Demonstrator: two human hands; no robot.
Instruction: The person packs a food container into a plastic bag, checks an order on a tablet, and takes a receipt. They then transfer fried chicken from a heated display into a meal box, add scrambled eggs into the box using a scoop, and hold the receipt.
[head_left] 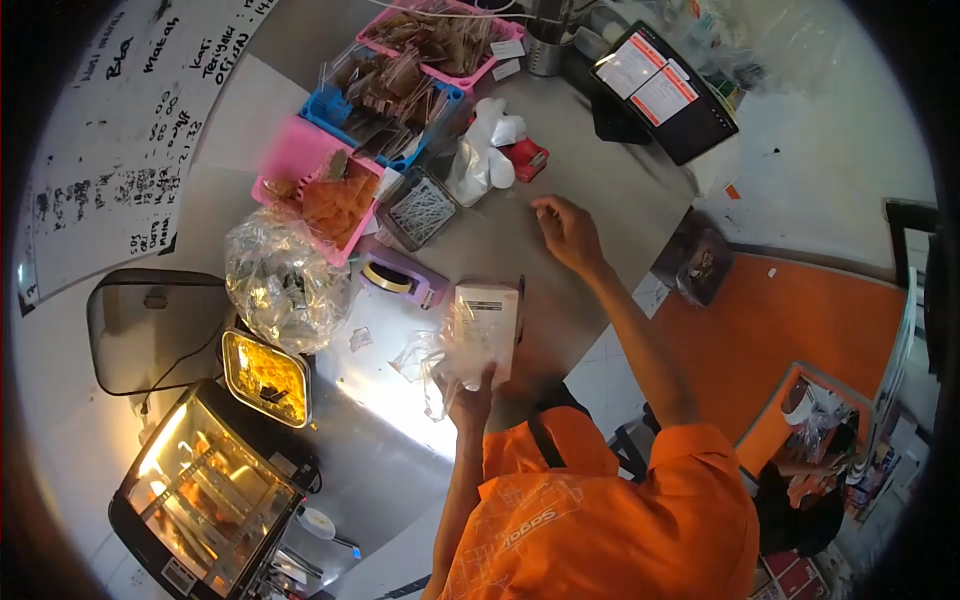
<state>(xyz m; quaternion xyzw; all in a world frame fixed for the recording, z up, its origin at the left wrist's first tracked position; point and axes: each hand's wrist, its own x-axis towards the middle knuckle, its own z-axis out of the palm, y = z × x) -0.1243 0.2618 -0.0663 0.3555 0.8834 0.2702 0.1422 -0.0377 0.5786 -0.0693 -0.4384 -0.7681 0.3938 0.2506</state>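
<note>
My left hand [472, 398] is closed on the near end of a white box [484, 325] with printed lines on its top, which lies on the metal table. Crumpled clear plastic [425, 362] lies against the box's left side and partly over my fingers. Raised over the table, to the upper right of the box, my right hand [567, 232] has its fingers loosely apart and holds nothing. A purple tape dispenser [405, 277] stands just left of the box. Beyond it are a container of thin white sticks [420, 212] and a red object [526, 158].
Pink [310, 150] and blue baskets [330, 108] of packets line the back left. A clear plastic bag [285, 280], a food tray [267, 378] and a lit display case [205, 490] stand left. A tablet [665, 92] stands at the back right.
</note>
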